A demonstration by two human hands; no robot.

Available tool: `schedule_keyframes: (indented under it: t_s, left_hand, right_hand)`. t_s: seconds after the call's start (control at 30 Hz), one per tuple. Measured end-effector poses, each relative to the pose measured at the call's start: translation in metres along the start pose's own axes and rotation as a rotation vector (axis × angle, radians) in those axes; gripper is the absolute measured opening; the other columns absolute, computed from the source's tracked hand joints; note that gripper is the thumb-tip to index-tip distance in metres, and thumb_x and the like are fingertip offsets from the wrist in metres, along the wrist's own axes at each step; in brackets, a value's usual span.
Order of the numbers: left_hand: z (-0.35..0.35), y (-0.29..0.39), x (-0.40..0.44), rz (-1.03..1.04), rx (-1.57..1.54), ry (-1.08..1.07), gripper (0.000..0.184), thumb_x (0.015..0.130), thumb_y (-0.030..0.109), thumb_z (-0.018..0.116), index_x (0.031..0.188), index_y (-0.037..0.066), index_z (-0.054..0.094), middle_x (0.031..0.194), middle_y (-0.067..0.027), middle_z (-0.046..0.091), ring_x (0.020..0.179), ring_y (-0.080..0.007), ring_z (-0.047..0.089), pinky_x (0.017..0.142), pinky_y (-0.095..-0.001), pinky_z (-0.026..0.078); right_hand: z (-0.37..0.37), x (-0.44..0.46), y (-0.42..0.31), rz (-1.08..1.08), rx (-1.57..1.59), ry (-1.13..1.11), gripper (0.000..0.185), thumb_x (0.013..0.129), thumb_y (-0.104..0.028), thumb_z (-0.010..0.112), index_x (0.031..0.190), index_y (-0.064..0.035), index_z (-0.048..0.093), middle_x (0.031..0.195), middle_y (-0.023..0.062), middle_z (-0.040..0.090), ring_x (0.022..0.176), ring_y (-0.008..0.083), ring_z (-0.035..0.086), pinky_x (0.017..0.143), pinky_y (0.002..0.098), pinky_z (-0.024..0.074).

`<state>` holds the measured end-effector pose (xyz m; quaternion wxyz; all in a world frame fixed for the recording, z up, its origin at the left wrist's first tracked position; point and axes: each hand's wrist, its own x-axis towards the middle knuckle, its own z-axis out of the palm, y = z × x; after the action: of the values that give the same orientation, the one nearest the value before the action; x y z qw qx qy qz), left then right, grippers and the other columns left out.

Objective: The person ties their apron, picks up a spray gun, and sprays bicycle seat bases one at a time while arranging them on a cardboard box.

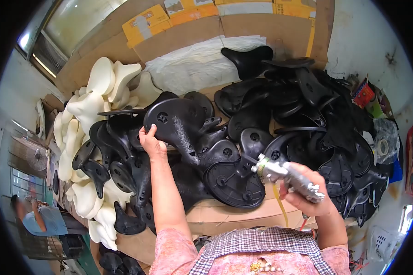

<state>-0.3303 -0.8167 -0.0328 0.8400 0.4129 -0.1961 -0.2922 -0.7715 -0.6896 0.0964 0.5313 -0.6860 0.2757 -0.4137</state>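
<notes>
My left hand [153, 144] pinches the edge of a black plastic bicycle saddle shell [172, 117], thumb on its face. Whitish speckles streak the narrow part of that shell. In my right hand [309, 190] is a metal spray gun [287, 176], its nozzle pointing left above the pile. Just left of the nozzle, another black saddle shell [236, 185] lies with its ribbed side up. Around both hands more black shells are heaped, overlapping one another. My right fingers wrap the gun's body; the trigger is hard to make out.
Cream foam saddle pads [85, 110] are piled on the left. Cardboard [261, 30] and a white sheet [202, 64] line the back. A clear plastic bag with a tape roll [384, 144] is at right. Another person [43, 220] is at far left.
</notes>
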Motion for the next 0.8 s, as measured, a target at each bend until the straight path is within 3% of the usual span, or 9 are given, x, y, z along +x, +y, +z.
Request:
schedule_keyframes:
  t_s: [0.1, 0.23, 0.3, 0.33, 0.43, 0.47, 0.63, 0.73, 0.8]
  left_hand:
    - [-0.022, -0.004, -0.009, -0.022, -0.004, 0.025, 0.024, 0.079, -0.007, 0.064, 0.099, 0.002, 0.055, 0.097, -0.0086, 0.062, 0.090, -0.0200, 0.060, 0.085, -0.0329, 0.050]
    - [-0.025, 0.019, -0.010, 0.005, 0.000, 0.100, 0.026, 0.077, -0.009, 0.063, 0.100, 0.000, 0.058, 0.100, -0.0089, 0.062, 0.090, -0.0226, 0.060, 0.088, -0.0358, 0.049]
    - [-0.038, 0.044, 0.011, -0.070, -0.354, 0.105, 0.030, 0.090, 0.012, 0.054, 0.115, -0.004, 0.055, 0.119, -0.0174, 0.058, 0.110, -0.0315, 0.056, 0.097, -0.0465, 0.045]
    - [-0.030, 0.063, 0.009, 0.075, -0.461, 0.061, 0.041, 0.094, 0.024, 0.048, 0.124, -0.003, 0.051, 0.128, -0.0195, 0.054, 0.119, -0.0351, 0.051, 0.101, -0.0503, 0.042]
    - [-0.042, 0.024, 0.022, -0.041, -0.233, 0.007, 0.029, 0.091, 0.028, 0.056, 0.098, 0.001, 0.062, 0.094, -0.0117, 0.065, 0.088, -0.0232, 0.062, 0.082, -0.0394, 0.049]
    - [0.003, 0.009, -0.013, -0.152, -0.074, -0.051, 0.019, 0.086, 0.025, 0.063, 0.082, 0.006, 0.062, 0.076, -0.0046, 0.061, 0.071, -0.0148, 0.057, 0.065, -0.0292, 0.047]
    - [0.070, -0.164, -0.115, -0.669, 0.854, -0.473, 0.020, 0.074, 0.018, 0.072, 0.082, 0.001, 0.063, 0.063, -0.0032, 0.054, 0.046, -0.0122, 0.046, 0.041, -0.0270, 0.038]
    - [0.074, -0.233, -0.131, -0.995, 0.656, -0.283, 0.015, 0.071, 0.007, 0.072, 0.070, 0.001, 0.059, 0.059, -0.0052, 0.052, 0.043, -0.0174, 0.045, 0.038, -0.0323, 0.031]
    - [0.095, -0.205, -0.135, -0.911, 0.447, -0.206, 0.012, 0.073, 0.003, 0.070, 0.079, 0.002, 0.059, 0.068, -0.0057, 0.056, 0.053, -0.0176, 0.051, 0.045, -0.0315, 0.038]
  right_hand:
    - [-0.004, -0.008, -0.008, -0.014, 0.044, 0.065, 0.057, 0.080, -0.007, 0.069, 0.131, 0.0053, 0.044, 0.090, 0.0123, 0.064, 0.076, 0.0144, 0.062, 0.070, 0.0284, 0.0526]
    - [-0.007, -0.026, -0.009, 0.150, -0.027, -0.145, 0.054, 0.078, -0.005, 0.072, 0.128, 0.0024, 0.051, 0.086, 0.0059, 0.065, 0.074, 0.0101, 0.062, 0.071, 0.0248, 0.0497]
    - [-0.011, -0.036, -0.005, 0.160, -0.046, -0.148, 0.056, 0.079, -0.005, 0.071, 0.129, 0.0019, 0.049, 0.087, 0.0065, 0.065, 0.076, 0.0108, 0.063, 0.072, 0.0252, 0.0502]
    - [-0.012, -0.043, 0.001, 0.160, -0.026, -0.078, 0.057, 0.079, -0.006, 0.071, 0.130, 0.0023, 0.047, 0.087, 0.0066, 0.065, 0.076, 0.0113, 0.063, 0.072, 0.0258, 0.0506]
    - [-0.021, -0.053, 0.007, 0.162, 0.056, 0.102, 0.059, 0.081, -0.008, 0.069, 0.133, 0.0039, 0.043, 0.089, 0.0070, 0.064, 0.080, 0.0127, 0.062, 0.075, 0.0272, 0.0512]
    - [-0.022, -0.054, 0.009, 0.161, 0.073, 0.125, 0.059, 0.082, -0.008, 0.069, 0.133, 0.0038, 0.043, 0.089, 0.0070, 0.063, 0.080, 0.0127, 0.062, 0.075, 0.0269, 0.0510]
    - [-0.025, -0.065, 0.016, 0.215, 0.030, 0.080, 0.064, 0.083, -0.012, 0.069, 0.135, 0.0057, 0.038, 0.096, 0.0120, 0.061, 0.085, 0.0160, 0.060, 0.078, 0.0314, 0.0497]
    - [-0.025, -0.069, 0.013, 0.194, -0.004, 0.060, 0.064, 0.082, -0.014, 0.070, 0.134, 0.0063, 0.039, 0.096, 0.0127, 0.061, 0.084, 0.0167, 0.061, 0.076, 0.0311, 0.0504]
    - [-0.026, -0.069, 0.011, 0.187, -0.001, 0.060, 0.063, 0.082, -0.014, 0.070, 0.134, 0.0064, 0.040, 0.097, 0.0131, 0.061, 0.084, 0.0170, 0.061, 0.076, 0.0311, 0.0506]
